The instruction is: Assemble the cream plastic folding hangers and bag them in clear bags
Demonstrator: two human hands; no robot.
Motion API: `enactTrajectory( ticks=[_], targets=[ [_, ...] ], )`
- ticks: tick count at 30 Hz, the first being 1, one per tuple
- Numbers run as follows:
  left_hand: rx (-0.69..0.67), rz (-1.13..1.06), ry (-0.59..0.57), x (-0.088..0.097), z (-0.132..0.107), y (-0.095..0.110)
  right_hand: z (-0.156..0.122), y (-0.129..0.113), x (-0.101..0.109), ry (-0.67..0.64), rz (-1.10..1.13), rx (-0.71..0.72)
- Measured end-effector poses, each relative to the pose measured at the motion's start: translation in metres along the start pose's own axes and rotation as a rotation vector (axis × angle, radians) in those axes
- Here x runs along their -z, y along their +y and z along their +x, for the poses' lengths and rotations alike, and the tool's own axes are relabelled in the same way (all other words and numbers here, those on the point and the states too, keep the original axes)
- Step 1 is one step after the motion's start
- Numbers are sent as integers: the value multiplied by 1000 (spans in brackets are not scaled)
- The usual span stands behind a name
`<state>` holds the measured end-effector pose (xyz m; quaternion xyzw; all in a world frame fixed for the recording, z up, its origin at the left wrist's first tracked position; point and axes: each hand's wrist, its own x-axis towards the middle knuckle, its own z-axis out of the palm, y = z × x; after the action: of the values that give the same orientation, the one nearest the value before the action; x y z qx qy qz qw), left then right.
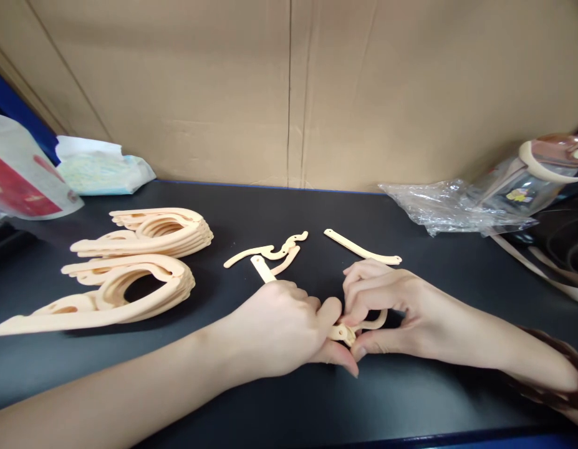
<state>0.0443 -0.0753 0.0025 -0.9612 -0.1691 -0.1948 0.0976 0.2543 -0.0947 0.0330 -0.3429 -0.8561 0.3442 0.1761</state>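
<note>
My left hand (284, 327) is closed round a straight peach plastic strip (262, 268) whose end sticks out past my knuckles. My right hand (386, 305) pinches a curved peach hook piece (373, 323) against it; the two parts meet between my thumbs, low at the middle of the black table (279, 399). Beyond my hands lie loose peach parts (274, 252) and one long strip (361, 249). Two stacks of peach hanger pieces sit at the left, the nearer stack (115, 293) and the farther stack (153, 232).
A cardboard wall (289, 93) closes the back. A white packet (101, 165) and a red-and-white bag (22, 174) lie at the far left. Crumpled clear plastic (443, 206) and a capped bottle (536, 171) rest at the right.
</note>
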Motion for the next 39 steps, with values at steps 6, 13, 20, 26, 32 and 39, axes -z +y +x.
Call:
enactTrajectory(
  ticks=[6, 13, 20, 26, 32, 39],
  targets=[
    [-11, 16, -36, 2, 1, 2, 1, 0, -1, 7, -82, 78],
    [-11, -1, -79, 1, 2, 0, 2, -2, -6, 13, -174, 107],
    [70, -98, -225, 5, 3, -4, 3, 0, -1, 67, -293, 60],
    [36, -94, -140, 10, 3, -4, 4, 11, 15, 243, -554, 113],
    [112, -61, -55, 22, 4, 6, 4, 33, 35, 458, -799, -59],
    [303, -125, 48, 31, 4, 0, 4, 51, 38, 291, -875, -132]
  ],
)
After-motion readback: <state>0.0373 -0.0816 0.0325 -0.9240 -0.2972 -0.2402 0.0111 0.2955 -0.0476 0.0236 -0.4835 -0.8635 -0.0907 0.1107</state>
